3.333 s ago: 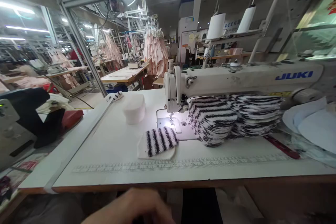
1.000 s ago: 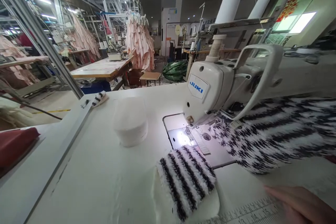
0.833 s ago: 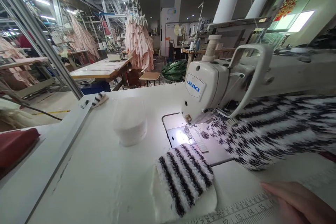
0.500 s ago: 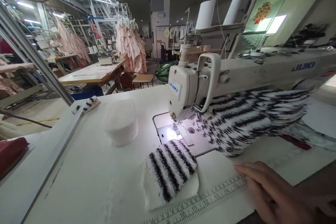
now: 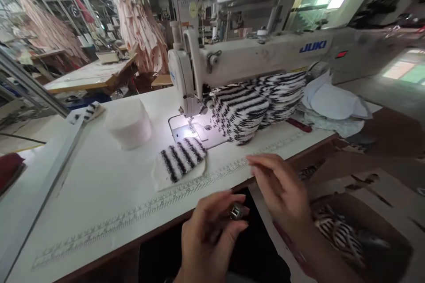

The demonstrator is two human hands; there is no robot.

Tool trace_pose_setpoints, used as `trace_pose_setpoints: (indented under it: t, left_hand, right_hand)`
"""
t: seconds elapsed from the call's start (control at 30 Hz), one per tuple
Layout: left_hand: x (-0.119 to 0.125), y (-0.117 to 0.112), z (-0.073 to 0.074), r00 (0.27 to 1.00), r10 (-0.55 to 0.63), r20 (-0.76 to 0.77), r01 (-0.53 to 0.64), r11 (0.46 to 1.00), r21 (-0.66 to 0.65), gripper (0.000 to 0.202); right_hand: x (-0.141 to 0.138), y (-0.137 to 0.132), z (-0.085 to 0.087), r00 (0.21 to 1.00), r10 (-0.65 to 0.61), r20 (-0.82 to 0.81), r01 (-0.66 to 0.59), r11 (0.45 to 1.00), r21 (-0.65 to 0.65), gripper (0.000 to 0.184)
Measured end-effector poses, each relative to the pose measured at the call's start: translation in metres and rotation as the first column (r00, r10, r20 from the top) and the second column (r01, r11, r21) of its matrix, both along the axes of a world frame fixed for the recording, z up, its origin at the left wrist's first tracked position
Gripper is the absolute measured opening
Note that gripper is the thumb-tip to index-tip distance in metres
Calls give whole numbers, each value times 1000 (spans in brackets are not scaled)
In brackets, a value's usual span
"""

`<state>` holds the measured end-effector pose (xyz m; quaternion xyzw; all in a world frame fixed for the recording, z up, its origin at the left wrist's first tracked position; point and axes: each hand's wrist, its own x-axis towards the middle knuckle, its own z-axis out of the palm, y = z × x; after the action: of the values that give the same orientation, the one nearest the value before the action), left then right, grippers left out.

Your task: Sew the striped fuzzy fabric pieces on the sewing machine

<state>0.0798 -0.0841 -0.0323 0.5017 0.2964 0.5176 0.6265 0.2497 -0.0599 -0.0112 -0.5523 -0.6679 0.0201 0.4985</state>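
My left hand [image 5: 209, 234] is at the table's near edge, its fingers pinched on a small shiny metal part [image 5: 236, 211]. My right hand [image 5: 280, 188] hovers beside it with fingers spread, holding nothing. A black-and-white striped fuzzy piece on a white backing [image 5: 181, 161] lies on the white sewing table [image 5: 99, 177] in front of the needle. The white JUKI sewing machine [image 5: 252, 55] stands behind, with a tall stack of striped pieces [image 5: 245, 108] under its arm.
A stack of white round pieces [image 5: 129, 122] sits left of the needle. Pale cut pieces [image 5: 332, 104] lie at the table's right end. A brown box with striped pieces [image 5: 345, 230] stands at lower right. A printed ruler [image 5: 166, 196] runs along the table front.
The view has pulled back and swung right. My right hand has lifted off the table's ruler, and my left hand has come up into view pinching a small metal part.
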Motion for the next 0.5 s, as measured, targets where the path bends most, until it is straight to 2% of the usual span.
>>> trace_pose_setpoints:
  t: [0.07,0.13,0.23,0.37,0.5]
  left_hand:
    - [5,7,4,996,92,17,-93,986,136,41]
    - [8,10,5,993,120,-15,-112,961,253,46]
    - [9,11,1,979,180,-93,-132,916,379,48]
    - [6,12,-4,950,254,-183,-128,848,514,52]
    - [2,14,-5,914,328,-239,-99,752,651,52]
  right_hand:
    - [-6,-25,4,979,1,-203,-38,983,-181,17]
    - [-10,-45,3,920,-24,-391,-125,928,-350,16]
    - [-13,-61,-1,820,-99,-564,-238,837,-492,24]
    - [-18,-67,0,732,-168,-660,-334,755,-564,32]
    - [-23,-60,9,725,-41,-687,-473,695,-541,34]
